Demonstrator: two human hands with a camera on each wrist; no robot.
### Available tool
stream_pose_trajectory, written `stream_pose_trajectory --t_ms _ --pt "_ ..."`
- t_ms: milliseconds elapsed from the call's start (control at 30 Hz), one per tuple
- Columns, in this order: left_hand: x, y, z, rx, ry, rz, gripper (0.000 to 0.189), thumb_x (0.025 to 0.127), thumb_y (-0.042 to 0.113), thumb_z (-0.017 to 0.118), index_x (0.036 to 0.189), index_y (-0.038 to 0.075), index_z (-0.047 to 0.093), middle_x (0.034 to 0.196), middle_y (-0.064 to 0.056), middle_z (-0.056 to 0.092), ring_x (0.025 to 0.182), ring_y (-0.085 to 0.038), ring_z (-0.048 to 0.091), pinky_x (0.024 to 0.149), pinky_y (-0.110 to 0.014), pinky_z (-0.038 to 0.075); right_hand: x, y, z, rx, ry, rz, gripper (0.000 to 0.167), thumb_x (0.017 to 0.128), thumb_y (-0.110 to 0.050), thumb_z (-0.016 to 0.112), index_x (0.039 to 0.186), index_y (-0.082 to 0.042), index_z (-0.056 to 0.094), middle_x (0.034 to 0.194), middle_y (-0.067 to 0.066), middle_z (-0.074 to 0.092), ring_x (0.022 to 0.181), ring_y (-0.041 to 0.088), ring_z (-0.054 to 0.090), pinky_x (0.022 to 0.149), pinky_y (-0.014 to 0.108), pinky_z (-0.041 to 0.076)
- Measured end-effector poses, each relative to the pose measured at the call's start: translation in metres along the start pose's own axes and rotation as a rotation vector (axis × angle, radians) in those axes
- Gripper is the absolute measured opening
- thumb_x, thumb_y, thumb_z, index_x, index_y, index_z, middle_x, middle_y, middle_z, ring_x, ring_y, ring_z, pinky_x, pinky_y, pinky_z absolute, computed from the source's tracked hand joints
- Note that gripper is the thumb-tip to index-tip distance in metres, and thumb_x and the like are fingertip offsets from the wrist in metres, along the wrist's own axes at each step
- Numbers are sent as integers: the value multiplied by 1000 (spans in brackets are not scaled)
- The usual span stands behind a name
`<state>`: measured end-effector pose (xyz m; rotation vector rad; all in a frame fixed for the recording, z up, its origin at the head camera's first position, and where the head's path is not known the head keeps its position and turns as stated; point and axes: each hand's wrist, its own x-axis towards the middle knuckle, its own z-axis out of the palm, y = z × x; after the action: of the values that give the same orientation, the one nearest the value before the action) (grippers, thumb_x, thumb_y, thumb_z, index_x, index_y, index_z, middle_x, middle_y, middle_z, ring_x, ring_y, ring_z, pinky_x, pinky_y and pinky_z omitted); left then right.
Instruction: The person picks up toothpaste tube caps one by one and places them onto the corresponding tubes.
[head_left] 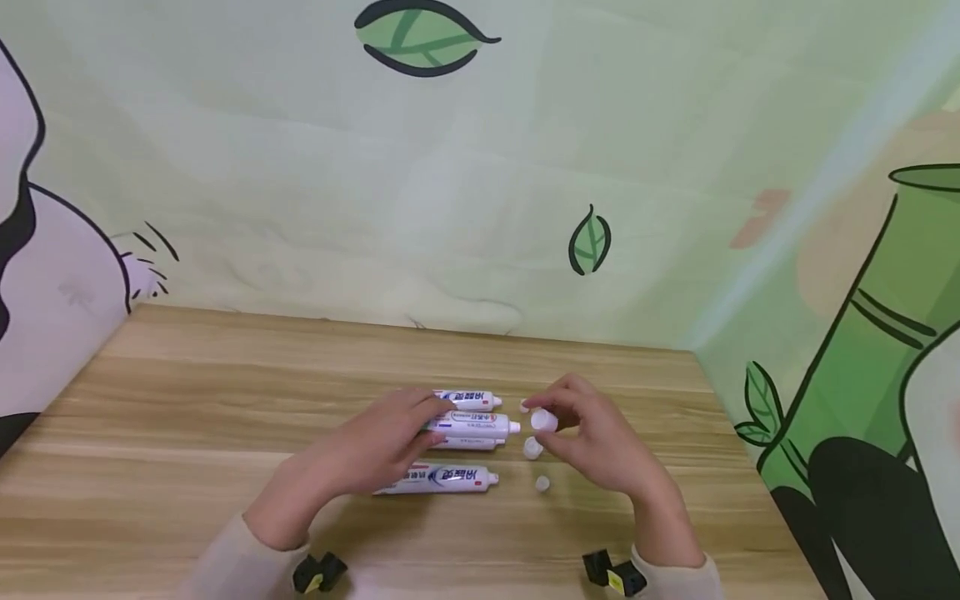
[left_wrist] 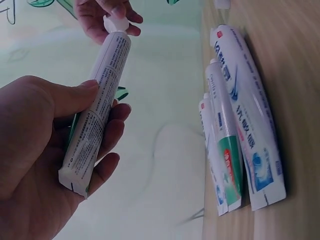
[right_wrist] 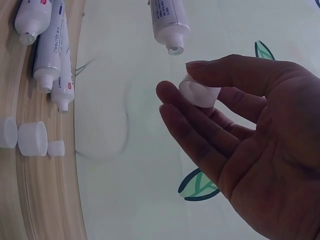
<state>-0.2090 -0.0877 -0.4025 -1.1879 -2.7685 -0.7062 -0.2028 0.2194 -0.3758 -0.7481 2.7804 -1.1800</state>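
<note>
My left hand [head_left: 367,446] grips a white toothpaste tube [left_wrist: 102,102] above the table, its thumb on one side and fingers curled round the other. The tube's bare nozzle [right_wrist: 175,44] points toward my right hand [head_left: 600,437]. Between its thumb and fingers, the right hand pinches a white cap [right_wrist: 200,93]. A small gap separates cap and nozzle in the right wrist view. Lying side by side on the table are three more toothpaste tubes: a front one [head_left: 446,477], a green-ended middle one [left_wrist: 225,135] and a back one [left_wrist: 212,155]. Their nozzles are bare.
Just right of the lying tubes' nozzles, a larger white cap [right_wrist: 33,139] stands between a small cap [right_wrist: 56,148] and another cap [head_left: 542,483]. The wood-grain table [head_left: 225,375] meets a wall [head_left: 300,208] printed with leaves behind it.
</note>
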Motion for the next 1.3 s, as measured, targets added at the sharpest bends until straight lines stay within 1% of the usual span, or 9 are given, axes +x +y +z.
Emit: stream_pose_trajectory --t_ms 133,267,400,567,667,767,833,1067,1300 --pt "-1 -1 -6 -14 23 11 37 108 18 55 140 0 58 131 -14 67 124 -32 63 108 -50 52 -2 -2 -1 10 10 -21 27 97 -12 73 124 -14 74 108 0 60 98 14 63 90 36 59" --pt "-2 0 -13 -20 35 9 37 108 19 54 140 0 58 129 -13 67 122 -29 63 106 -48 53 -3 -4 -3 -2 25 -26 28 102 -21 67 129 -15 72 110 0 57 100 13 59 88 32 56" --pt "-3 2 -19 -20 29 4 37 109 20 54 140 1 58 126 -11 67 119 -26 63 104 -45 54 -4 -7 -3 -15 40 -13 27 104 -22 64 129 -18 70 109 -2 56 97 14 55 83 28 52" --pt "-5 6 -26 -23 17 -15 38 109 21 54 142 2 57 126 -9 66 119 -24 62 103 -43 54 -3 -10 -3 -23 63 -38 22 99 -20 71 121 -23 71 105 -6 61 93 13 57 76 27 53" --pt "-7 8 -29 -18 12 -26 39 109 23 54 143 3 57 126 -7 66 119 -22 61 103 -43 54 -2 -10 -3 -3 90 -57 22 95 -18 77 116 -20 72 101 -5 65 88 12 61 75 26 55" --pt "-7 10 -30 -8 12 -28 40 109 25 54 143 5 57 126 -6 66 118 -21 61 103 -43 54 -2 -11 -3 33 106 -77 22 93 -16 79 113 -14 72 100 -3 68 85 12 64 75 26 58" --pt "-8 11 -31 1 19 -21 39 109 24 54 142 5 57 124 -5 66 117 -20 61 102 -43 54 -2 -13 -3 59 106 -77 22 92 -14 80 112 -12 71 101 -3 68 85 12 66 76 26 59" --pt "-9 15 -33 21 59 33 35 107 23 57 138 6 60 118 -2 65 111 -15 60 99 -40 55 -3 -19 -4 77 87 -72 26 89 -10 82 110 -15 67 104 -1 68 87 13 70 79 29 62" --pt "-7 17 -31 17 55 46 34 106 20 59 138 9 60 120 0 65 112 -15 60 100 -39 54 -4 -21 0 92 74 -87 28 88 -10 83 109 -16 66 102 -1 69 85 13 70 78 29 62"
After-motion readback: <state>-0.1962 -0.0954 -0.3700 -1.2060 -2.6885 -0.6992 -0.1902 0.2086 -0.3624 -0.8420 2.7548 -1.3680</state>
